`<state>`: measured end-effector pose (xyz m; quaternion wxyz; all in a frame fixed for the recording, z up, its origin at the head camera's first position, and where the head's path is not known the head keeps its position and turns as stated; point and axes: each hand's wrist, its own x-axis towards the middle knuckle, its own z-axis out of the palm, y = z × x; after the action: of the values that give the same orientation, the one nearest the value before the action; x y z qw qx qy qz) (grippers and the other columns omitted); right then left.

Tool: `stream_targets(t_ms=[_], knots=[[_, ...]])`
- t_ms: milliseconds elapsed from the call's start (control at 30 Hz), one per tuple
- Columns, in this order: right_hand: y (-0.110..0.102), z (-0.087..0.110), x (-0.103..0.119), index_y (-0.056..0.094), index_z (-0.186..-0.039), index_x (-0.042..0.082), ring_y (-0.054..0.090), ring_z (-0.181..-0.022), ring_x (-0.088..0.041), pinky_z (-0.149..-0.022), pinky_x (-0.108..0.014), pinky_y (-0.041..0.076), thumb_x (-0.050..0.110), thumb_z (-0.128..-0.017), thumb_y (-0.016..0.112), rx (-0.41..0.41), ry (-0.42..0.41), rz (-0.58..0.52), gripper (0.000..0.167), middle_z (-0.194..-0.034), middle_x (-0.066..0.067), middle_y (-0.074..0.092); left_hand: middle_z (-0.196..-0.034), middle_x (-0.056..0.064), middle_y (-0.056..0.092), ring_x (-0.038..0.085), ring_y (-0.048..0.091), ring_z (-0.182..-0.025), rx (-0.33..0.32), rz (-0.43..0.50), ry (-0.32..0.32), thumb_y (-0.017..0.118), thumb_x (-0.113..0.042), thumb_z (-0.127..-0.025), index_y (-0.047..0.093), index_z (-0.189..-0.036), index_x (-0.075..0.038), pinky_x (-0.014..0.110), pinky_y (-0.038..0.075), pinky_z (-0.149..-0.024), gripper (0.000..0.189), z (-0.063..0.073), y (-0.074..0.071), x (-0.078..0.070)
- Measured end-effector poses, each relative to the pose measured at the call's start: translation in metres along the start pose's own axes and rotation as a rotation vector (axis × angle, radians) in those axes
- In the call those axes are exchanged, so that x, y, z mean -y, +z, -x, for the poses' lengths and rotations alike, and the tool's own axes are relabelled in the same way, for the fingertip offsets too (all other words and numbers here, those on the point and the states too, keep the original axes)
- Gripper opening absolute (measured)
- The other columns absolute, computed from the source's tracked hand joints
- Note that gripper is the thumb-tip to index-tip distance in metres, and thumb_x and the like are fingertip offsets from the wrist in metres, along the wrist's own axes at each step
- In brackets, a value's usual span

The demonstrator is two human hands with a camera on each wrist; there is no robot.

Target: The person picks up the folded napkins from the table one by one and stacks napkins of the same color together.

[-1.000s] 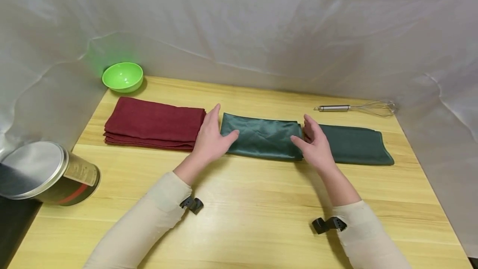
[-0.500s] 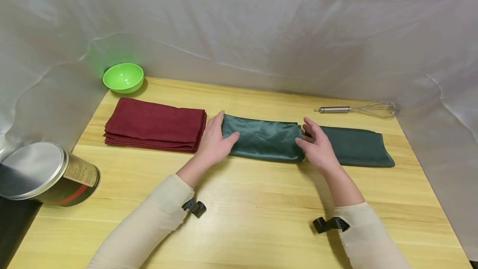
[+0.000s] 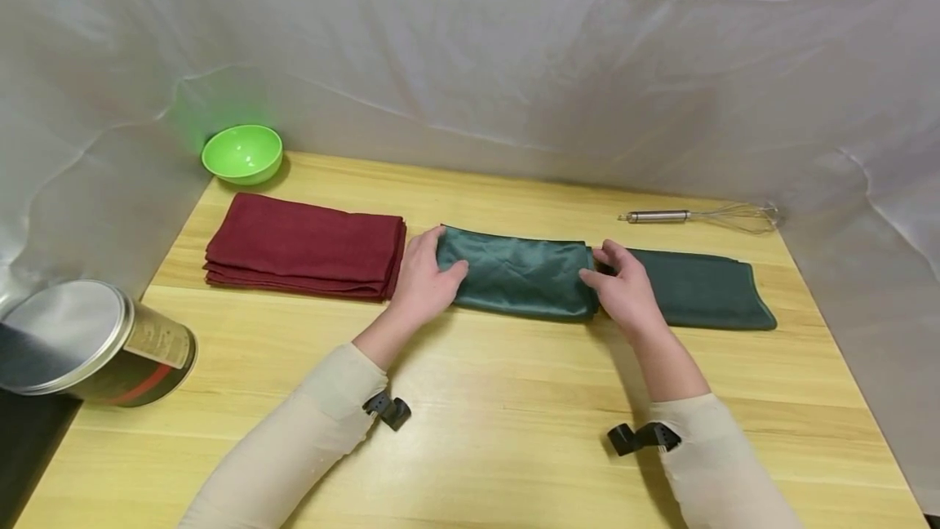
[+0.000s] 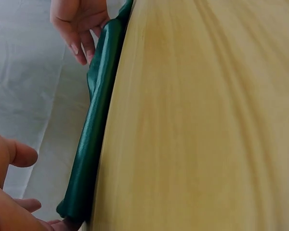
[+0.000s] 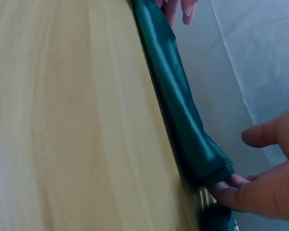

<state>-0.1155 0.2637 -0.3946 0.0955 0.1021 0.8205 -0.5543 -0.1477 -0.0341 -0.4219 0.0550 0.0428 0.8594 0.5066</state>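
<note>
Bracketing satin cloth (image 3: 520, 274): left hand (image 3: 426, 280), right hand (image 3: 624, 286), fingers (image 5: 227, 194) unclenched; maroon stack (image 3: 304, 245), matte cloth (image 3: 708, 288) alongside.

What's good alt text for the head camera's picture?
A person's left hand and right hand touch opposite ends of a folded, shiny green cloth on a table. On the left: red cloth, a bowl and a tin; on the right: dull green cloth and a whisk.

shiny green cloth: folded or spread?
Folded. The shiny green cloth forms a compact rectangle; the right wrist view shows layered edges at one end.
</note>
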Motion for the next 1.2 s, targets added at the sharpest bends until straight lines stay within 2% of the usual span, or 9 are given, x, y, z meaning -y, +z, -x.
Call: stream_targets(t_ms=[133, 200, 300, 433, 600, 767, 967, 1100, 1200], knots=[[0.001, -0.001, -0.001, 0.004, -0.16, 0.005, 0.014, -0.149, -0.027, -0.114, -0.044, 0.024, 0.017, -0.104, 0.055, 0.009, 0.056, -0.135, 0.077, -0.163, -0.015, 0.018, -0.149, 0.016, 0.039, 0.034, 0.039, -0.134, -0.023, 0.047, -0.036, 0.065, -0.024, -0.096, 0.038, -0.152, -0.007, 0.051, 0.035, -0.107, 0.064, -0.001, 0.002, 0.0], [0.001, -0.002, -0.001, 0.004, -0.16, 0.006, 0.014, -0.149, -0.024, -0.103, -0.034, 0.037, 0.018, -0.104, 0.055, 0.013, 0.086, -0.199, 0.077, -0.164, -0.014, 0.016, -0.147, 0.015, 0.042, 0.033, 0.041, -0.133, -0.045, 0.073, -0.052, 0.065, -0.022, -0.095, 0.04, -0.151, -0.007, 0.05, 0.036, -0.106, 0.064, -0.002, 0.003, 0.0], [0.002, -0.003, -0.001, 0.003, -0.16, 0.006, 0.013, -0.149, -0.022, -0.102, -0.027, 0.037, 0.016, -0.104, 0.054, 0.035, 0.119, -0.3, 0.076, -0.165, -0.013, 0.01, -0.146, 0.015, 0.045, 0.032, 0.043, -0.13, -0.07, 0.121, -0.075, 0.066, -0.02, -0.093, 0.041, -0.149, -0.006, 0.048, 0.037, -0.105, 0.064, -0.004, 0.005, 0.0], [0.004, -0.004, -0.001, 0.006, -0.16, 0.004, 0.016, -0.147, -0.023, -0.112, -0.035, 0.029, 0.014, -0.104, 0.054, 0.064, 0.126, -0.398, 0.075, -0.165, -0.011, 0.006, -0.141, 0.014, 0.05, 0.031, 0.05, -0.124, -0.076, 0.207, -0.13, 0.065, -0.018, -0.092, 0.04, -0.15, -0.007, 0.046, 0.043, -0.099, 0.064, -0.006, 0.006, 0.001], [0.006, -0.005, -0.001, 0.016, -0.159, 0.001, 0.032, -0.14, -0.026, -0.103, -0.031, 0.04, 0.017, -0.103, 0.057, 0.063, 0.107, -0.328, 0.071, -0.16, -0.016, 0.022, -0.135, 0.012, 0.052, 0.029, 0.053, -0.123, -0.076, 0.295, -0.202, 0.063, -0.017, -0.092, 0.038, -0.151, -0.009, 0.043, 0.046, -0.096, 0.064, -0.007, 0.006, 0.001], [0.012, -0.005, -0.001, 0.032, -0.154, -0.001, 0.048, -0.124, -0.03, -0.094, -0.033, 0.047, 0.016, -0.102, 0.058, 0.049, 0.065, -0.206, 0.06, -0.143, -0.019, 0.045, -0.133, 0.011, 0.054, 0.027, 0.053, -0.122, -0.081, 0.328, -0.226, 0.063, -0.017, -0.092, 0.04, -0.15, -0.008, 0.042, 0.046, -0.097, 0.063, -0.007, 0.006, -0.001], [0.016, -0.001, 0.006, 0.034, -0.152, -0.001, 0.046, -0.125, -0.035, -0.101, -0.047, 0.042, 0.016, -0.101, 0.06, 0.019, 0.05, -0.085, 0.06, -0.143, -0.022, 0.043, -0.132, 0.011, 0.056, 0.027, 0.054, -0.12, -0.098, 0.326, -0.219, 0.063, -0.015, -0.092, 0.042, -0.148, -0.008, 0.042, 0.046, -0.097, 0.061, -0.007, 0.007, -0.002], [0.014, -0.002, 0.007, 0.038, -0.152, 0.001, 0.047, -0.124, -0.033, -0.099, -0.044, 0.044, 0.021, -0.101, 0.06, 0.013, 0.096, -0.125, 0.059, -0.142, -0.019, 0.043, -0.132, 0.01, 0.056, 0.027, 0.055, -0.119, -0.101, 0.324, -0.212, 0.063, -0.015, -0.092, 0.043, -0.148, -0.008, 0.042, 0.046, -0.096, 0.06, -0.007, 0.008, -0.002], [0.013, -0.004, 0.005, 0.043, -0.148, 0.003, 0.054, -0.117, -0.028, -0.092, -0.038, 0.05, 0.021, -0.101, 0.061, 0.011, 0.136, -0.232, 0.053, -0.137, -0.015, 0.046, -0.132, 0.01, 0.056, 0.026, 0.055, -0.119, -0.102, 0.329, -0.212, 0.062, -0.015, -0.093, 0.043, -0.148, -0.007, 0.042, 0.046, -0.096, 0.059, -0.006, 0.01, -0.002]])
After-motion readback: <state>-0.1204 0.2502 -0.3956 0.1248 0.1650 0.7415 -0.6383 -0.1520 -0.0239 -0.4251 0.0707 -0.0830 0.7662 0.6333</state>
